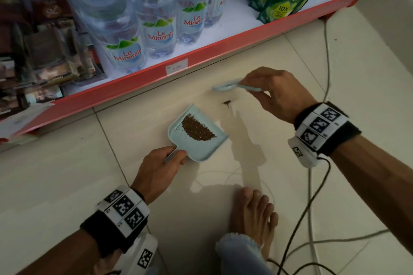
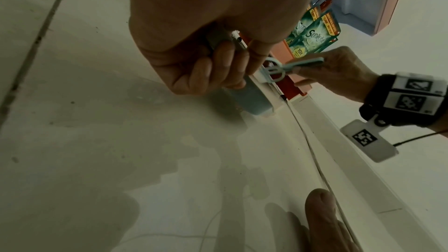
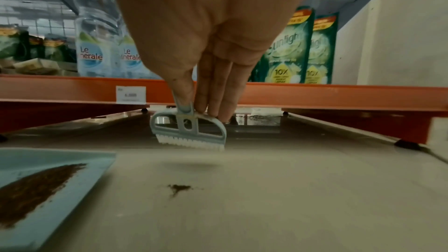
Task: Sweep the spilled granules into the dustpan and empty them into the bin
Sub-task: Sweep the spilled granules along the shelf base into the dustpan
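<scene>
Fingers of left hand [image 1: 156, 169] grip dustpan [image 1: 196, 134] handle; right hand [image 1: 274, 94] pinches brush [image 3: 189, 129].

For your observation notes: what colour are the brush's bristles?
White, under a pale blue brush frame; the right wrist view shows the bristles best.

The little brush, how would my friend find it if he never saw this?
Start at the red shelf edge along the floor. Just in front of it, the right hand holds a small pale blue brush above the tiles. Its white bristles set it apart from the matching dustpan.
</scene>
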Action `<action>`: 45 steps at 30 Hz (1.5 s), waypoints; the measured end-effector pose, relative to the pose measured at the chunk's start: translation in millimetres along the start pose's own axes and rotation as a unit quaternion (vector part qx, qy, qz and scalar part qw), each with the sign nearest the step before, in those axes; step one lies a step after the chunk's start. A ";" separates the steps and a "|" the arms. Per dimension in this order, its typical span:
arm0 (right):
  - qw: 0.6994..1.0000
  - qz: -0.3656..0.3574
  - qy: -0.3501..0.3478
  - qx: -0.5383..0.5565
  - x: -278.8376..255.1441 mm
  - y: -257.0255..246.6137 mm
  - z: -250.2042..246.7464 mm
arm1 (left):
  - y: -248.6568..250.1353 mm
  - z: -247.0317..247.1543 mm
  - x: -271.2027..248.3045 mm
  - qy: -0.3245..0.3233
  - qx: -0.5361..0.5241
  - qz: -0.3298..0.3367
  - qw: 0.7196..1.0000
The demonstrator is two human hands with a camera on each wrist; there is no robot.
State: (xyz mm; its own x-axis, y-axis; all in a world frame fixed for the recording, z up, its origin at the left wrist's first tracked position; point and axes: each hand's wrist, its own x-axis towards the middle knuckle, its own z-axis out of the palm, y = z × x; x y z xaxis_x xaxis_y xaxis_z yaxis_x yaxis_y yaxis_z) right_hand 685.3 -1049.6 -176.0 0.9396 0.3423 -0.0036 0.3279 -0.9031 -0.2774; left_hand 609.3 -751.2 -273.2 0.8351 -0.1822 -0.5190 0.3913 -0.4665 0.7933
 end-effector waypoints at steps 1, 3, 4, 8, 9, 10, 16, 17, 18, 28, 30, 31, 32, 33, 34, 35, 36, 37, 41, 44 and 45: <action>1.000 -0.007 0.002 0.005 5.4 -4.1 3.2 | -0.1 0.2 -0.6 0.000 0.002 -0.001 1.000; 0.999 -0.025 -0.022 0.006 12.9 -12.4 10.8 | -1.8 0.1 -2.1 -0.001 0.007 -0.002 1.000; 0.998 -0.034 -0.043 -0.003 13.8 -14.6 14.6 | -3.2 -0.4 -2.9 0.000 0.009 -0.002 1.000; 0.992 -0.036 -0.111 -0.043 -2.7 -4.4 20.5 | -9.3 -5.2 -5.4 0.007 0.009 -0.011 1.000; 0.992 -0.032 -0.110 -0.045 -9.5 2.4 19.6 | -10.4 -6.2 -5.0 0.010 0.007 -0.015 1.000; 0.994 -0.030 -0.100 -0.045 -16.4 10.5 18.2 | -11.3 -6.9 -4.2 0.014 0.004 -0.019 1.000; 0.999 0.017 0.027 0.010 -37.8 29.1 7.0 | -6.5 -3.8 4.5 0.010 -0.011 -0.022 1.000; 0.997 0.041 0.055 0.022 -36.8 28.7 7.2 | -4.4 -2.4 5.9 0.007 -0.013 -0.020 1.000; 0.994 0.068 0.077 0.031 -34.8 28.1 7.3 | -2.4 -1.2 7.2 0.005 -0.014 -0.019 1.000; 0.990 0.128 -0.056 -0.009 -17.6 -9.2 18.6 | 3.2 4.9 10.2 0.004 0.006 -0.003 1.000; 0.990 0.126 -0.056 0.016 -18.9 -18.5 23.6 | 3.8 4.8 9.6 0.006 0.007 -0.006 1.000; 0.990 0.126 -0.054 0.024 -19.6 -22.0 25.1 | 3.9 4.8 9.7 0.009 0.009 -0.007 1.000; 0.991 0.124 -0.050 0.028 -20.2 -24.9 25.3 | 4.2 4.8 9.6 0.011 0.011 -0.007 1.000; 0.991 0.123 -0.043 0.032 -19.9 -26.9 24.1 | 4.3 4.8 9.7 0.012 0.013 -0.007 1.000; 0.991 0.123 -0.032 0.034 -18.8 -27.6 22.0 | 4.2 4.8 9.7 0.013 0.013 -0.006 1.000; 0.991 0.124 -0.020 0.035 -16.8 -26.9 18.8 | 4.2 4.8 9.7 0.013 0.013 -0.005 1.000; 0.991 0.127 -0.006 0.033 -14.1 -25.1 15.4 | 4.0 4.7 9.6 0.012 0.012 -0.005 1.000; 0.991 0.129 0.007 0.027 -11.2 -22.7 12.2 | 4.0 4.8 9.4 0.011 0.011 -0.006 1.000; 0.992 0.123 0.025 0.005 -1.4 -14.4 5.3 | 3.9 4.7 8.7 0.011 0.013 -0.012 1.000; 0.998 0.051 -0.008 0.028 -0.5 -15.9 8.0 | 2.9 3.8 7.7 0.015 0.011 -0.011 1.000; 0.999 0.028 -0.029 0.024 -1.1 -15.4 9.0 | 2.3 3.5 7.3 0.016 0.011 -0.008 1.000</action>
State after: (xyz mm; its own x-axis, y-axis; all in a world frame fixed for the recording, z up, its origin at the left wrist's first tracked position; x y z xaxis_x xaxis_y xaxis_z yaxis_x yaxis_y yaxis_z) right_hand 678.3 -1033.7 -180.3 0.9487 0.3073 -0.0748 0.2690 -0.9083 -0.3204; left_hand 614.9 -756.7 -276.2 0.8403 -0.1469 -0.5218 0.3970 -0.4888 0.7768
